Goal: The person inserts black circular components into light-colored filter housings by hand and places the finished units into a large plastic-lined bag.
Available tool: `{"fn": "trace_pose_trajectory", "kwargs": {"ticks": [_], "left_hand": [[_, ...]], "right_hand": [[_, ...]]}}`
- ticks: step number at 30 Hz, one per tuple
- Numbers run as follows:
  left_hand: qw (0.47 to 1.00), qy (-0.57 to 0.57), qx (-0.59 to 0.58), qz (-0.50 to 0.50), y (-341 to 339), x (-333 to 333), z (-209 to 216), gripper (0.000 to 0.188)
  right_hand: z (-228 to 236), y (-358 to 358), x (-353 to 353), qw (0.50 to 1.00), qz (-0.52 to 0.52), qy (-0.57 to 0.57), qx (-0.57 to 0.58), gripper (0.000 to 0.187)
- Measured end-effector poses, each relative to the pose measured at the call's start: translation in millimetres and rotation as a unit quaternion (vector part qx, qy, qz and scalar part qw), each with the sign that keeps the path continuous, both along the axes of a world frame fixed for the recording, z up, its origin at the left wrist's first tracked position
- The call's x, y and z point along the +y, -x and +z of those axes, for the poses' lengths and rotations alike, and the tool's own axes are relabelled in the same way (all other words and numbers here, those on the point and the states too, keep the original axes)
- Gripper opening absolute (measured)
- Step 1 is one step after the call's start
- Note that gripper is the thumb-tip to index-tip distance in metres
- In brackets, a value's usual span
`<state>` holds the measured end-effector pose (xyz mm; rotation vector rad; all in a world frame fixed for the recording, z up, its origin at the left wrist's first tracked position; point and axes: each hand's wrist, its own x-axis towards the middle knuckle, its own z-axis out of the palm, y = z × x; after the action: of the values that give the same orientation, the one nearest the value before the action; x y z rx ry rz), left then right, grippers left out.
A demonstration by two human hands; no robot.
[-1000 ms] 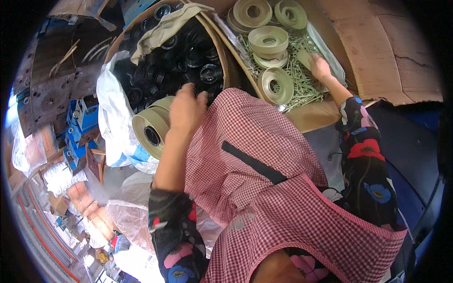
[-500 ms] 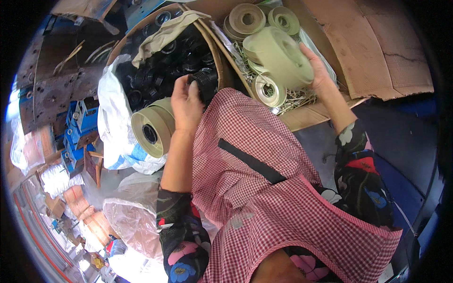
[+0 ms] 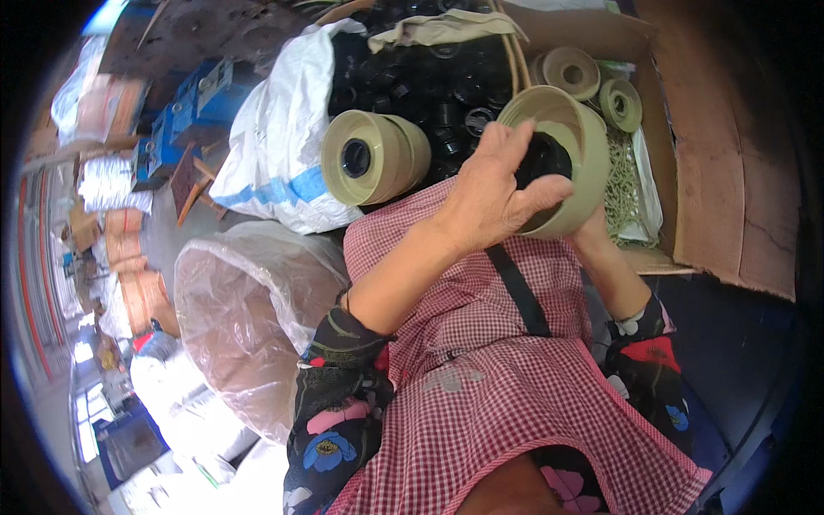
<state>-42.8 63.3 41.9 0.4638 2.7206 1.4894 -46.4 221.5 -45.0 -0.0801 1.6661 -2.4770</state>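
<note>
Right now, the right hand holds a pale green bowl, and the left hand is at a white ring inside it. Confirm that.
Not quite: the ring is black, not white, as the head view shows. The rest stands: the right hand holds the pale green bowl, and the left hand is at the ring inside it.

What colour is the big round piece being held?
The big round piece is pale olive green; head view.

Def a factory workshop: black plastic parts (image 3: pixel 446 113) are lying heaped at 12 o'clock, blue equipment (image 3: pixel 202 96) is sitting around 10.
</note>
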Motion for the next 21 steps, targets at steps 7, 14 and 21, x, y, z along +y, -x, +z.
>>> {"fn": "trace_pose_trajectory", "kwargs": {"ticks": [7, 14, 21], "left_hand": [[0.997, -0.076, -0.02, -0.007, -13.8, -32.4, 5.5, 0.078], [0.854, -0.421, -0.292, -0.093, -24.2, -55.6, 9.8, 0.054], [0.712, -0.577, -0.383, -0.114, -16.2, -75.7, 36.7, 0.052]], "right_hand": [[59.8, -9.3, -19.1, 0.963, 0.012, -0.181, 0.201, 0.037], [65.7, 23.8, -16.1, 0.701, -0.016, -0.214, 0.68, 0.033], [112.2, 35.6, -35.7, 0.643, 0.06, -0.187, 0.741, 0.038]]}}
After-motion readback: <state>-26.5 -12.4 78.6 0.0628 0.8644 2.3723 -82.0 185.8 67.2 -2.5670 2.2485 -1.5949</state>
